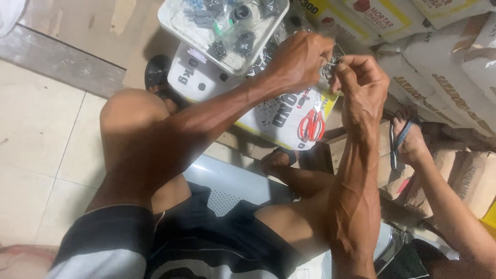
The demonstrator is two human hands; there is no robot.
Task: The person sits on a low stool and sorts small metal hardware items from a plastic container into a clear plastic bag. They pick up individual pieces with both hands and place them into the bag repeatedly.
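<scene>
**Two hands pinch one small clear packet above a sack**

At the bottom of the frame sit the person's two bare knees and dark shorts on a grey perforated seat (232, 186). Above them, in the upper middle, the left hand (299, 59) and right hand (361, 85) meet, fingers pressed together, pinching one small clear packet (329, 66) between them. Just below lies one white sack (281, 116) bearing one pair of red-handled scissors (311, 125). Farther up, one white scale (194, 77) carries one tray (173, 23) of many small packets, too many to count. At right, another person's sandalled foot (408, 139) rests near stacked sacks (444, 62).
</scene>
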